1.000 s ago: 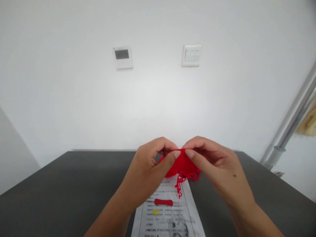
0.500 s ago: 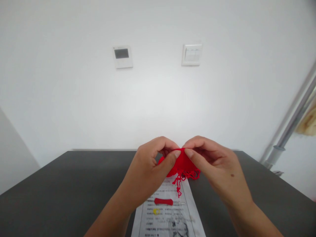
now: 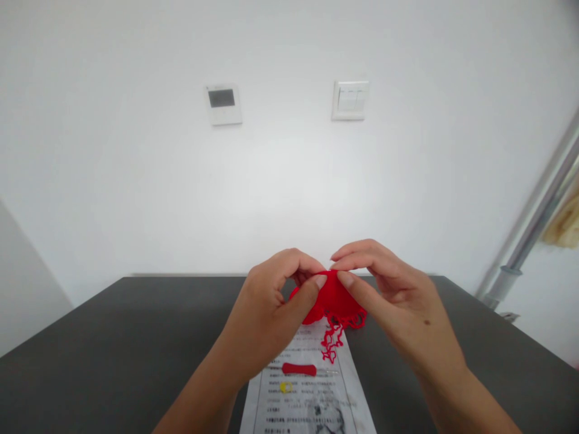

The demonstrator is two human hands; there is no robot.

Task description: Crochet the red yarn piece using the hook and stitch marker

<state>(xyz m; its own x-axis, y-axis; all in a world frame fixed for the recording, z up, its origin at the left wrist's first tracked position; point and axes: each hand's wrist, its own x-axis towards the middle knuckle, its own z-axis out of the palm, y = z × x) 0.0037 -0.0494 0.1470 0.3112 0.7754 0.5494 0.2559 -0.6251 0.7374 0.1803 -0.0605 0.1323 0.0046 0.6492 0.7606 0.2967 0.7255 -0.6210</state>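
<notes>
A red crocheted yarn piece (image 3: 337, 296) is held up over the table, its top edge pinched between both hands. My left hand (image 3: 280, 307) grips it with thumb and forefinger. My right hand (image 3: 393, 295) pinches the same edge close by, its other fingers lifted and partly spread. Loose kinked red yarn (image 3: 332, 343) dangles below the piece. Under it, on a printed paper sheet (image 3: 271, 404), lies a crochet hook with a red handle (image 3: 299, 369) and a thin metal shaft. A small yellow ring (image 3: 286, 387), perhaps a stitch marker, is just nearer to me.
The dark grey table (image 3: 158, 343) reaches back to a white wall. On that wall are a thermostat panel (image 3: 224, 104) and a switch plate (image 3: 350, 100). A grey metal pole (image 3: 538, 223) slants at the right, beside a pale yellowish thing.
The fingers of my right hand have lifted and loosened a little, while its thumb stays at the edge. The dangling yarn has swung slightly and spread.
</notes>
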